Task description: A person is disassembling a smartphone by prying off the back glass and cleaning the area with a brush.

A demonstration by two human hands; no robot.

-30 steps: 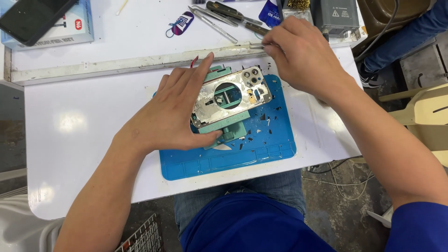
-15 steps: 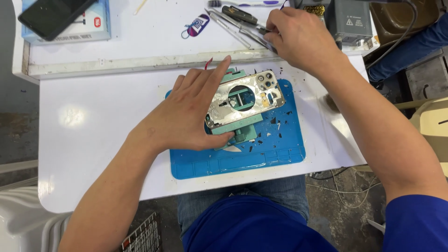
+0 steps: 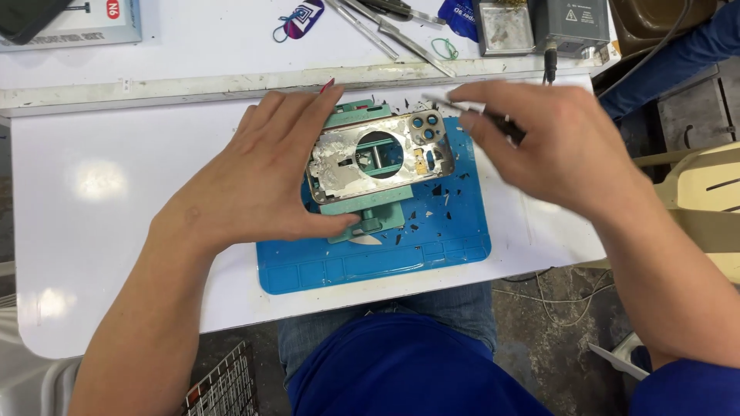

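Observation:
A silvery phone housing (image 3: 378, 158) with a round hole and camera cut-outs lies in a green clamp holder (image 3: 368, 216) on a blue mat (image 3: 455, 239). My left hand (image 3: 266, 173) rests flat on the housing's left side, thumb against the holder's near edge. My right hand (image 3: 551, 142) hovers to the right of the housing and pinches thin metal tweezers (image 3: 462, 109), whose tips point at the camera corner. Dark glass shards lie scattered on the mat around the holder.
The mat sits on a white table (image 3: 116, 216). Behind a raised edge lie several metal hand tools (image 3: 385, 31), a blue packet (image 3: 461, 17), a metal tray (image 3: 505, 29), a grey box (image 3: 570, 23) and a flat box (image 3: 69, 23). A beige chair (image 3: 709, 192) stands at the right.
My right hand left the tool area at the back and came down toward the housing with tweezers in its fingers. My left hand stayed on the housing.

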